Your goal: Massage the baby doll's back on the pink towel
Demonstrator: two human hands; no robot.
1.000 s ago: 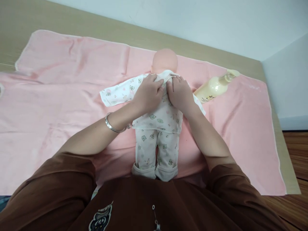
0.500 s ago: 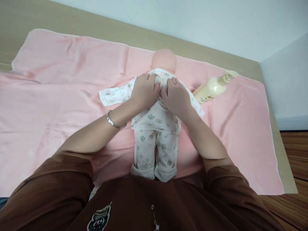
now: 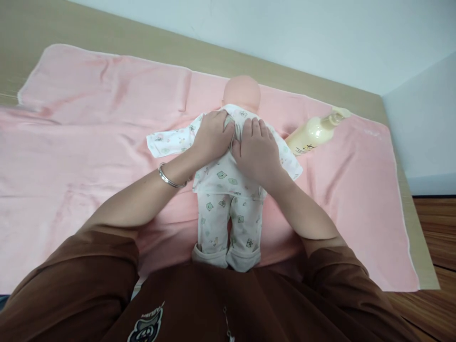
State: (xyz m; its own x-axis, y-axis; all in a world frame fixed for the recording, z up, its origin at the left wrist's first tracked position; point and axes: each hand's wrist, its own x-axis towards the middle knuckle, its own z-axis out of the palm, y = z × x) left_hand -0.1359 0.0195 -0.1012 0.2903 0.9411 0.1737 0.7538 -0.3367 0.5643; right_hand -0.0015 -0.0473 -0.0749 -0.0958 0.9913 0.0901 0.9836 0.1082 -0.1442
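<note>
A baby doll (image 3: 242, 94) lies with the back of its bald head up, dressed in a white printed shirt (image 3: 224, 178) and matching trousers (image 3: 213, 218). My left hand (image 3: 213, 137) rests on the left part of its upper back, fingers laid over the cloth and thumb apart from them. Flat on the right part of the back is my right hand (image 3: 258, 152), its fingers stretched toward the doll's head. Between my two thumbs the shirt is puckered. The doll's face and hands are hidden.
Beneath the doll spreads a wrinkled pink cloth (image 3: 107, 166) on a wooden-topped table (image 3: 171, 42). A cream pump bottle (image 3: 313, 133) lies on its side by the doll's right sleeve. A white wall (image 3: 302, 33) borders the back, and brown wood flooring (image 3: 436, 223) shows at right.
My right hand has flattened, its fingers now straighter and the thumb lower left. My left hand has stayed almost in place. The doll and bottle have barely shifted in view.
</note>
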